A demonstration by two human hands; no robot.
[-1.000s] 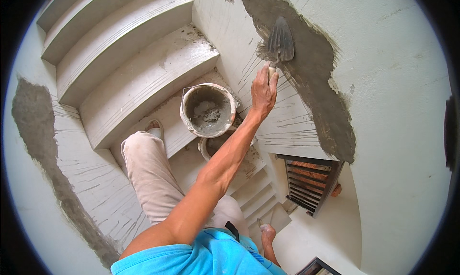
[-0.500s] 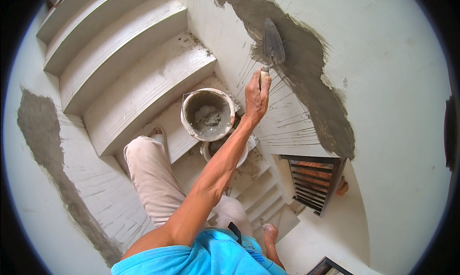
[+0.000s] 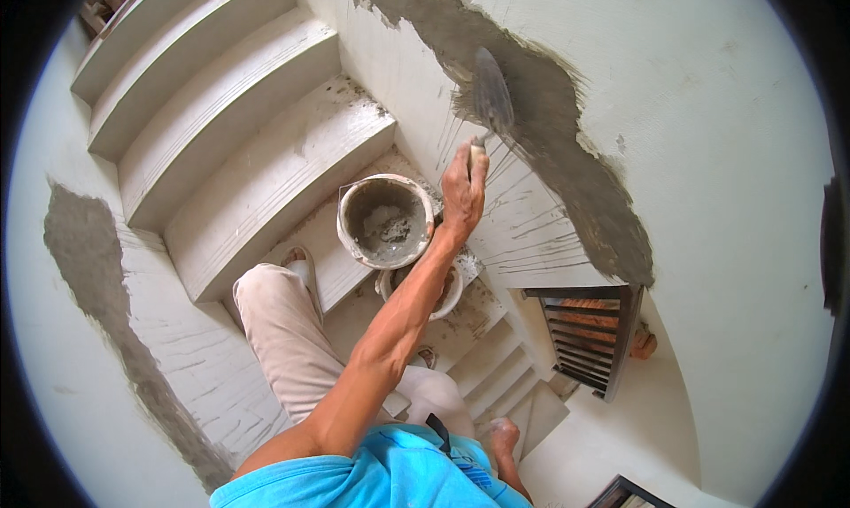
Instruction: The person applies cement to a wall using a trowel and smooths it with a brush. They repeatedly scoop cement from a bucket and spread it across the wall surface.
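Observation:
My left hand [image 3: 464, 189] is closed round the light handle of a pointed trowel [image 3: 492, 92]. The trowel's grey blade lies over a dark strip of wet mortar [image 3: 567, 154] on the white wall; whether it touches the wall is hard to tell. Below that hand, a round bucket [image 3: 348, 238] holds grey mortar. A second bucket [image 3: 453, 296], partly hidden by my forearm and the first bucket, sits just under it. My right hand [image 3: 505, 435] is low beside my body with its fingers curled in; anything inside them is hidden.
Curved pale stairs [image 3: 266, 154] rise to the upper left, and narrower steps [image 3: 496, 366] go down at lower right. My sandalled foot [image 3: 301, 265] rests on a step. A dark slatted window [image 3: 584, 331] is at right. Another mortar patch [image 3: 84, 251] covers the left wall.
The trowel and my left hand have moved a little down and left along the mortar strip. The whole view has shifted slightly. My right hand stays low by my side.

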